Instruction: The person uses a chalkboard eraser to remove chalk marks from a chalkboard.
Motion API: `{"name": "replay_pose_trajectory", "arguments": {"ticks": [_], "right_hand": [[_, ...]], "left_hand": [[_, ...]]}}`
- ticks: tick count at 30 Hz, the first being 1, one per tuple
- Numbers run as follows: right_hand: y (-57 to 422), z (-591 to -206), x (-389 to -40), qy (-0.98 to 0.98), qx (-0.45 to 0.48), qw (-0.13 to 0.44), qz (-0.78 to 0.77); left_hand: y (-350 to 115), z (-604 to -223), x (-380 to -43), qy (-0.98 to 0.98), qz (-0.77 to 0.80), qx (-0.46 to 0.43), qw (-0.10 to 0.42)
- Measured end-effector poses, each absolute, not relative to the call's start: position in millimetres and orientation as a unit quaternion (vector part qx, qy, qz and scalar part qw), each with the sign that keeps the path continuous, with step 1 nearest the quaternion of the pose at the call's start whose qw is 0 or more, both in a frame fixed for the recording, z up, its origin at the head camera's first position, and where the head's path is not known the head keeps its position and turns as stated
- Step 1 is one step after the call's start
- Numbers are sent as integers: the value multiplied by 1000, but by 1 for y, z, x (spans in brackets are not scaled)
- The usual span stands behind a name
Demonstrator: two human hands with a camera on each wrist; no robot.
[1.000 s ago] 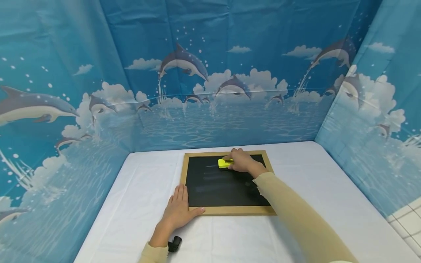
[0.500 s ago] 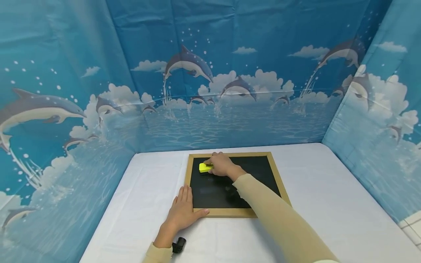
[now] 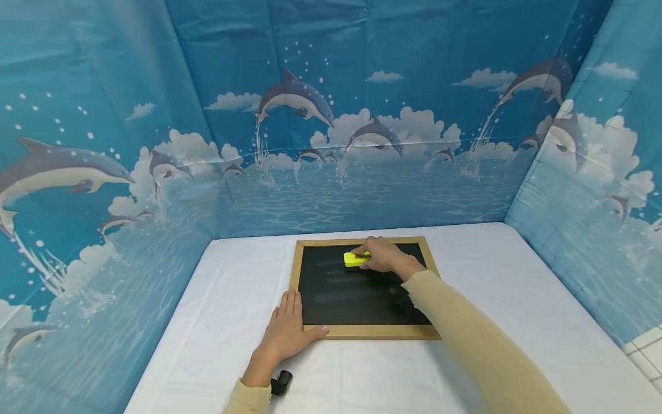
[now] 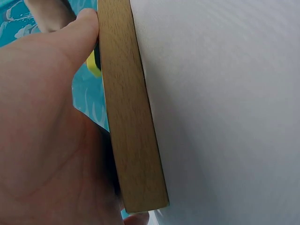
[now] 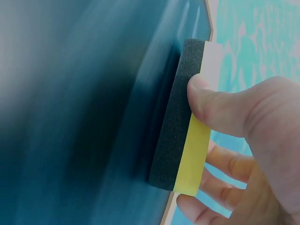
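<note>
A small blackboard (image 3: 331, 299) with a wooden frame (image 3: 383, 332) lies flat. My right hand (image 3: 385, 256) grips a yellow board eraser (image 3: 353, 260) near the board's far side. In the right wrist view, the thumb and fingers pinch the eraser (image 5: 192, 159) along its sides, and its dark felt side faces the board. At the board's near left corner rests my left hand (image 3: 284, 330), its straight fingers along the left edge and its thumb on the near edge. The left wrist view has that thumb touching the wooden frame (image 4: 131, 117). Faint pale smears cross the board's surface.
The board lies on a white cloth-covered table (image 3: 217, 299). Blue dolphin-print curtains (image 3: 320, 190) stand along the back and both sides. A black device (image 3: 281, 382) is at the left wrist.
The right hand slid the eraser leftward across the board's far part, then back to the right. My left hand stayed at the corner. The head view shifted slightly.
</note>
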State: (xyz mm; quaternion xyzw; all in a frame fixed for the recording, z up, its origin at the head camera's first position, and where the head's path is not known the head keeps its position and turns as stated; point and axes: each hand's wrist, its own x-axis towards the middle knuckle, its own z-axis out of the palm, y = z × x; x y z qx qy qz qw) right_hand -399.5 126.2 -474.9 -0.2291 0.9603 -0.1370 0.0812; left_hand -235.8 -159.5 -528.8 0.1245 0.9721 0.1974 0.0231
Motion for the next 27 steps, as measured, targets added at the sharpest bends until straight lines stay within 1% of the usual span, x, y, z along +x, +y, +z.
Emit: {"name": "replay_pose_trajectory", "arguments": {"ticks": [6, 11, 17, 21, 27], "right_hand": [[156, -475, -397, 961, -215, 88, -147], [176, -476, -393, 962, -211, 81, -152], [205, -476, -383, 969, -185, 72, -147], [213, -476, -378, 970, -180, 63, -149], [210, -481, -370, 976, -182, 24, -121]], "left_hand": [[-161, -530, -236, 972, 197, 126, 19], [-160, -531, -235, 973, 196, 125, 18], [-158, -531, -234, 971, 200, 129, 19], [-158, -530, -234, 973, 194, 126, 16], [-159, -531, -236, 973, 194, 125, 19]]}}
